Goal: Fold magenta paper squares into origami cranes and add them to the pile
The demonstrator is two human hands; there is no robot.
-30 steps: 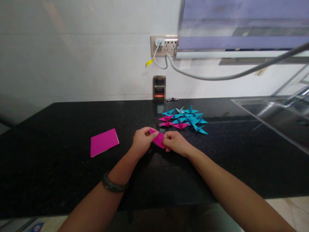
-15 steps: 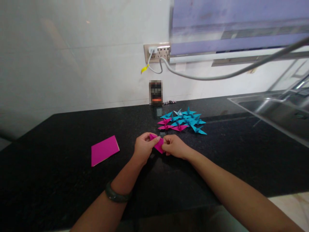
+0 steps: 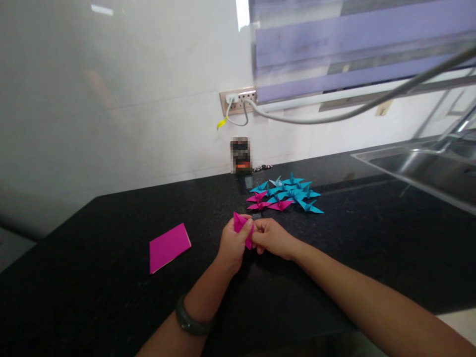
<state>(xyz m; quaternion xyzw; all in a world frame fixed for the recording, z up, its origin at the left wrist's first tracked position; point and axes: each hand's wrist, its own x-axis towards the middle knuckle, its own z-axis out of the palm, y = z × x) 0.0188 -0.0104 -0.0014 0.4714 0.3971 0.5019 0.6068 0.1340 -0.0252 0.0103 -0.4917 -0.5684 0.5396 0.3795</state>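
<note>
Both hands meet over the black counter (image 3: pixel 92 297) and pinch one small folded piece of magenta paper (image 3: pixel 241 225). My left hand (image 3: pixel 233 246) grips its left side, thumb on top. My right hand (image 3: pixel 273 238) pinches its right edge with curled fingers. The paper points up and to the left between them. A dark band sits on my left wrist. Just beyond the hands lies a cluster of several folded paper cranes (image 3: pixel 288 196), mostly teal with a few magenta at the left.
A stack of magenta square sheets (image 3: pixel 169 246) lies to the left on the counter. A small dark box (image 3: pixel 240 156) stands against the white wall below a socket strip (image 3: pixel 238 100) with a white cable. A steel sink (image 3: pixel 427 168) lies at the right.
The folded paper has been narrowed and turned more upright between my fingers, and my hands have drawn closer together. The camera view has tilted upward, so everything sits lower in the picture.
</note>
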